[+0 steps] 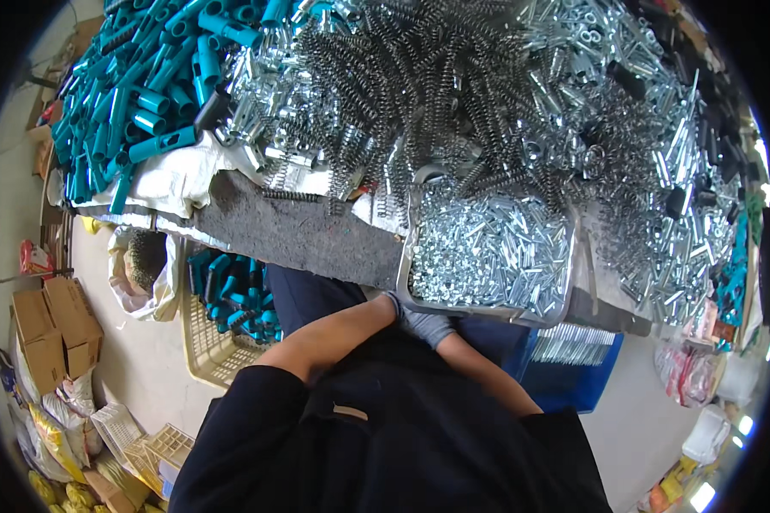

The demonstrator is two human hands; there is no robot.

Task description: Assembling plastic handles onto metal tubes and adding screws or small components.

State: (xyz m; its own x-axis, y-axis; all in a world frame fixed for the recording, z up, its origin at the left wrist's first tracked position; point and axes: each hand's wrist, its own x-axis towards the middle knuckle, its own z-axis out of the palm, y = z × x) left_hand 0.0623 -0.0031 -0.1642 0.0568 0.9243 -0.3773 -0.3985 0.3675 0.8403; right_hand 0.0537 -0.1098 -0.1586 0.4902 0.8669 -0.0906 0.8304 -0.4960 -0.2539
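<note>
Head view, looking straight down at my own lap and the bench edge. Both forearms come in and meet just under the near rim of the grey tray (408, 256), the one heaped with small shiny screws and pins (488, 252). The right hand (426, 326) wears a grey glove and sits right at the tray's near edge, touching or almost touching it; I honestly can't tell if its fingers are curled on something or loose, they're tucked out of sight. The left hand (391, 301) is worse: its forearm runs up to the same spot and the hand is mostly hidden behind the glove and the tray lip, so no call on that grip either.

How far along? My guess is plenty is left. The tray is full to the brim. Behind it the bench (299, 231) carries a big tangle of dark coil springs (402, 94), a spread of bright metal fittings (659, 171) to the right, and a pile of teal plastic sleeves (137, 94) on the left. More teal sleeves sit in a cream basket (205, 342) on the floor, and a blue crate (573, 368) under the bench holds what look like metal rods. I see no finished pieces set apart anywhere.
</note>
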